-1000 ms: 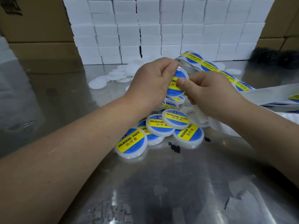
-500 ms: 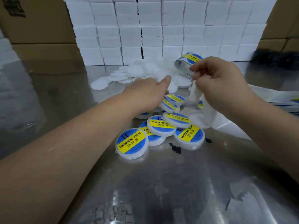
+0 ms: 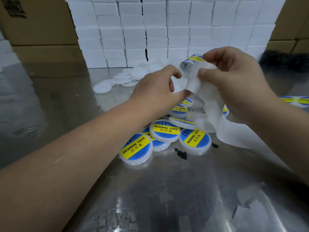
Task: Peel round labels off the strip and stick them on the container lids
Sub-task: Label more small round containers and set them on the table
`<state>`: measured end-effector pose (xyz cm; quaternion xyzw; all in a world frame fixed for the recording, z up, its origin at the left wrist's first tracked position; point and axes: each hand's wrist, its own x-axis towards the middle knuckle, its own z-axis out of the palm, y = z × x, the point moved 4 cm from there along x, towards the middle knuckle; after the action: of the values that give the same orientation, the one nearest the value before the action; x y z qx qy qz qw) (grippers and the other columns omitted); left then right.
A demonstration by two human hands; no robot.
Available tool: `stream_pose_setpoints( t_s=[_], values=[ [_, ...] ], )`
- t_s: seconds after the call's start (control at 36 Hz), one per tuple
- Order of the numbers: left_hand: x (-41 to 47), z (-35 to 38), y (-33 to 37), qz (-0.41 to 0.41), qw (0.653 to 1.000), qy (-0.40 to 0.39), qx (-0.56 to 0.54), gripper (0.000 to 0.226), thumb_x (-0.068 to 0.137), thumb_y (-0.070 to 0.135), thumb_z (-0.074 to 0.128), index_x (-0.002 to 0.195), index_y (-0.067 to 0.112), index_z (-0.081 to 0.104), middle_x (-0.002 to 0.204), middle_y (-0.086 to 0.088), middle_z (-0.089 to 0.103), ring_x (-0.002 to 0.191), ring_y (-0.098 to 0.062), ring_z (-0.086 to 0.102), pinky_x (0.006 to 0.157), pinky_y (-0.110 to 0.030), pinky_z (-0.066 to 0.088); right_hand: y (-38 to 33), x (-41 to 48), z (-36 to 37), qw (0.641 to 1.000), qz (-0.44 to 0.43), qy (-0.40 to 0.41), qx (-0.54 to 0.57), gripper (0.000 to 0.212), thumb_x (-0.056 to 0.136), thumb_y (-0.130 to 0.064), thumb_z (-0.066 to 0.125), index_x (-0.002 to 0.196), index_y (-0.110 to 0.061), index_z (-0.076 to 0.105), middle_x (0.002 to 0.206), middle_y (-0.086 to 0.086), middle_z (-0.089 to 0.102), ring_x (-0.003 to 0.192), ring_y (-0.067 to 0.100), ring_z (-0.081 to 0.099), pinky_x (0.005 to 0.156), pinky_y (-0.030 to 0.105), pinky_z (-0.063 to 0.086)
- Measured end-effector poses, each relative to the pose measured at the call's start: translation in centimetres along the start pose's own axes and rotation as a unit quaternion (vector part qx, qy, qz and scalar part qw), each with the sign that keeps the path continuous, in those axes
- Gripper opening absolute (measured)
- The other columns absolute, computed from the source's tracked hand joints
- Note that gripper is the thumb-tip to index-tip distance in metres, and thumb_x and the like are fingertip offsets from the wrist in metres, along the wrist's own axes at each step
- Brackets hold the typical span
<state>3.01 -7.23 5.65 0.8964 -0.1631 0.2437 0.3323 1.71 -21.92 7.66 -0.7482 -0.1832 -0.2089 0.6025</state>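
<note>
My right hand (image 3: 234, 81) holds the label strip (image 3: 197, 81) up over the table, its thumb pressing the translucent backing. A blue-and-yellow round label (image 3: 196, 58) shows at the fingertips, where the strip curls back to its roll (image 3: 187, 66). Bare backing paper (image 3: 234, 134) hangs down to the table. My left hand (image 3: 157, 91) hovers just left of the strip, fingers curved in a C with nothing between them, and its thumb tip touches the strip's edge. Below lies a pile of labelled "Soldering Paste" containers (image 3: 165, 131). Plain white lids (image 3: 117, 79) lie behind.
The table (image 3: 167, 190) is shiny steel. A wall of small white boxes (image 3: 167, 30) stands at the back, with cardboard cartons (image 3: 41, 22) on both sides. More labelled strip (image 3: 297, 99) runs off at the right edge. Black specks (image 3: 180, 154) lie by the pile.
My left hand set the labelled container it held down on the pile, then rose toward the strip. My right hand lifted the strip and moved right.
</note>
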Motion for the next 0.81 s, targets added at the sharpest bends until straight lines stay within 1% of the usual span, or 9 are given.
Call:
stream_pose_setpoints(
  t_s=[0.06, 0.17, 0.28, 0.39, 0.47, 0.53, 0.61, 0.72, 0.81],
  values=[
    [-0.1, -0.5, 0.1, 0.010, 0.999, 0.039, -0.011, 0.008, 0.080, 0.037, 0.060, 0.084, 0.037, 0.053, 0.058, 0.012, 0.051, 0.059, 0.000, 0.048, 0.058, -0.022, 0.038, 0.0, -0.1, 0.0, 1.000, 0.027, -0.013, 0.006, 0.014, 0.068, -0.016, 0.065, 0.076, -0.025, 0.058, 0.082, 0.004, 0.057, 0.077, 0.017, 0.056, 0.071, 0.035, 0.046],
    [-0.3, -1.0, 0.3, 0.020, 0.995, 0.087, -0.036, 0.023, 0.086, 0.030, 0.057, 0.067, 0.043, 0.051, 0.048, 0.010, 0.046, 0.053, 0.001, 0.045, 0.050, -0.012, 0.032, 0.4, -0.2, 0.2, 0.994, 0.085, -0.066, -0.013, 0.009, 0.065, -0.023, 0.061, 0.061, -0.015, 0.059, 0.061, 0.004, 0.051, 0.059, 0.019, 0.051, 0.059, 0.029, 0.039],
    [-0.3, -0.7, 0.4, -0.010, 0.993, 0.067, -0.097, 0.024, 0.086, 0.032, 0.058, 0.064, 0.040, 0.057, 0.049, 0.011, 0.053, 0.049, 0.000, 0.050, 0.058, -0.020, 0.043, 0.7, -0.4, 0.7, 0.984, 0.128, -0.121, 0.023, 0.013, 0.078, -0.001, 0.055, 0.067, -0.008, 0.059, 0.056, 0.004, 0.054, 0.048, 0.014, 0.055, 0.045, 0.019, 0.044],
    [-0.3, -0.5, 0.3, -0.043, 0.982, 0.049, -0.176, 0.038, 0.091, 0.031, 0.054, 0.054, 0.023, 0.054, 0.046, 0.009, 0.055, 0.047, -0.005, 0.051, 0.056, -0.023, 0.045, 0.7, -0.5, 1.1, 0.976, 0.131, -0.168, 0.047, 0.017, 0.078, 0.005, 0.054, 0.076, -0.010, 0.063, 0.072, 0.008, 0.063, 0.063, 0.019, 0.062, 0.052, 0.026, 0.054],
    [-0.2, -0.3, 0.3, -0.078, 0.972, 0.027, -0.221, 0.052, 0.095, 0.030, 0.047, 0.044, 0.020, 0.049, 0.043, 0.011, 0.045, 0.048, -0.006, 0.042, 0.055, -0.022, 0.038, 0.6, -0.5, 1.2, 0.977, 0.116, -0.170, 0.062, 0.019, 0.080, 0.005, 0.056, 0.075, -0.012, 0.063, 0.061, -0.001, 0.066, 0.053, 0.010, 0.062, 0.048, 0.020, 0.051],
    [0.0, 0.1, 0.4, -0.106, 0.948, -0.009, -0.299, 0.045, 0.096, 0.030, 0.044, 0.056, 0.021, 0.061, 0.057, 0.006, 0.057, 0.060, -0.012, 0.052, 0.069, -0.028, 0.045, 0.6, -0.5, 1.1, 0.979, 0.109, -0.154, 0.076, 0.020, 0.081, 0.005, 0.056, 0.075, -0.012, 0.064, 0.054, -0.005, 0.063, 0.045, 0.006, 0.057, 0.043, 0.013, 0.042],
    [-0.1, 0.3, 0.8, -0.121, 0.914, -0.046, -0.384, 0.031, 0.089, 0.036, 0.050, 0.069, 0.020, 0.066, 0.066, 0.004, 0.064, 0.066, -0.016, 0.057, 0.073, -0.035, 0.043, 0.7, -0.1, 0.6, 0.982, 0.103, -0.125, 0.091, 0.017, 0.082, 0.001, 0.055, 0.082, -0.011, 0.068, 0.070, 0.005, 0.066, 0.062, 0.018, 0.059, 0.060, 0.022, 0.045],
    [-0.1, 0.2, 0.7, -0.103, 0.927, -0.043, -0.358, 0.026, 0.083, 0.026, 0.060, 0.058, 0.024, 0.067, 0.064, 0.010, 0.065, 0.066, -0.011, 0.059, 0.077, -0.036, 0.048, 0.6, 0.0, 0.6, 0.986, 0.101, -0.118, 0.064, 0.017, 0.081, -0.001, 0.056, 0.091, -0.008, 0.069, 0.085, 0.012, 0.067, 0.071, 0.021, 0.061, 0.057, 0.020, 0.050],
    [-0.1, 0.3, 0.5, -0.098, 0.940, -0.041, -0.324, 0.028, 0.087, 0.012, 0.057, 0.060, 0.019, 0.058, 0.061, 0.006, 0.060, 0.063, -0.012, 0.055, 0.069, -0.028, 0.047, 0.8, -0.1, 0.9, 0.982, 0.129, -0.120, 0.062, 0.014, 0.081, -0.002, 0.054, 0.082, -0.010, 0.066, 0.076, 0.007, 0.065, 0.065, 0.017, 0.061, 0.057, 0.021, 0.051]
  ],
)
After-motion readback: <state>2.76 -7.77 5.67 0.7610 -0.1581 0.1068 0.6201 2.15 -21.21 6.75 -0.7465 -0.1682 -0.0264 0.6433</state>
